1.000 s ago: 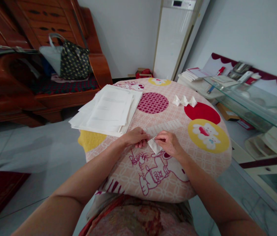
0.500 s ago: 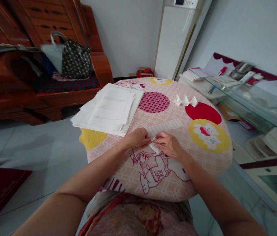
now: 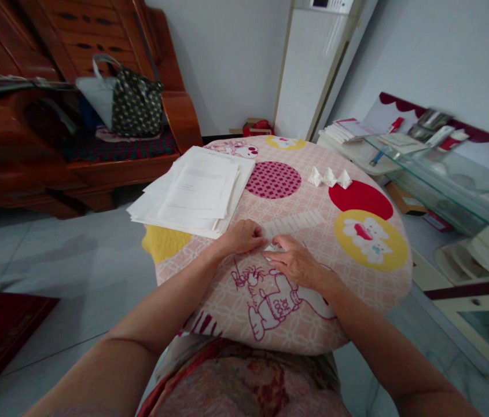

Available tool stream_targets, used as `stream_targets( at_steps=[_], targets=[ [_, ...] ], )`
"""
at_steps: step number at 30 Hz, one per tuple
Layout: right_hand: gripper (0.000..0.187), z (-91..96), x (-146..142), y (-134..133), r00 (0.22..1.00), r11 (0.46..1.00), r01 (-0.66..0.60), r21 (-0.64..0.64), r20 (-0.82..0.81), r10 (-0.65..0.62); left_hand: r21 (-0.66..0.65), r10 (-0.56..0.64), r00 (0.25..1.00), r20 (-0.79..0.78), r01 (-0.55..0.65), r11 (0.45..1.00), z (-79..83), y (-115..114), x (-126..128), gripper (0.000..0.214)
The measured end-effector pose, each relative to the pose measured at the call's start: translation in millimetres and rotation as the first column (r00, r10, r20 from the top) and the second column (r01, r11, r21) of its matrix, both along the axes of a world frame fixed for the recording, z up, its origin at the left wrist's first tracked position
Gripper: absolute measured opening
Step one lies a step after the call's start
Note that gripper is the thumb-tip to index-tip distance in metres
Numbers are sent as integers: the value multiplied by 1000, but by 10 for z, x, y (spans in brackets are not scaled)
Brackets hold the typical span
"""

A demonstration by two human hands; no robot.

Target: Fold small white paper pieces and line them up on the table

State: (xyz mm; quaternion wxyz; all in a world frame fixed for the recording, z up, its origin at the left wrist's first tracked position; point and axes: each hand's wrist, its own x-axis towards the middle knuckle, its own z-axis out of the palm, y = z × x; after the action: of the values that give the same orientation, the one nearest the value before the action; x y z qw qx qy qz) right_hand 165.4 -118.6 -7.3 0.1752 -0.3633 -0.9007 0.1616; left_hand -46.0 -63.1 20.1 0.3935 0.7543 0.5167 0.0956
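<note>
Paper: small white folded piece (image 3: 272, 248), lying on the cloth near my side of the table. Most of it is hidden under my fingers, and only a sliver shows between my hands.
Left hand (image 3: 244, 236): my fingers curl down at the piece's left end. I cannot tell whether they pinch it or only press.
Right hand (image 3: 297, 262): laid flat, palm down, fingers stretched over the piece, pressing rather than gripping.
Table: round, under a pink cartoon cloth (image 3: 357, 278).
Beyond: stack of sheets (image 3: 196, 194) far left; three folded paper shapes (image 3: 329, 177) in a row far right, well apart from my hands.
</note>
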Motion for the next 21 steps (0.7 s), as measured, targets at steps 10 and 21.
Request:
stream_targets(
  at_steps=[10,21],
  targets=[
    [19,50,66,-12,998,997,-59,-49,-14,59,-34,75,980,185,-70,997,-136,116,-6,24],
    [28,78,158,-22,989,988,-15,-151,-148,-7,212,-114,993,-15,114,971,-33,111,185,20]
  ],
)
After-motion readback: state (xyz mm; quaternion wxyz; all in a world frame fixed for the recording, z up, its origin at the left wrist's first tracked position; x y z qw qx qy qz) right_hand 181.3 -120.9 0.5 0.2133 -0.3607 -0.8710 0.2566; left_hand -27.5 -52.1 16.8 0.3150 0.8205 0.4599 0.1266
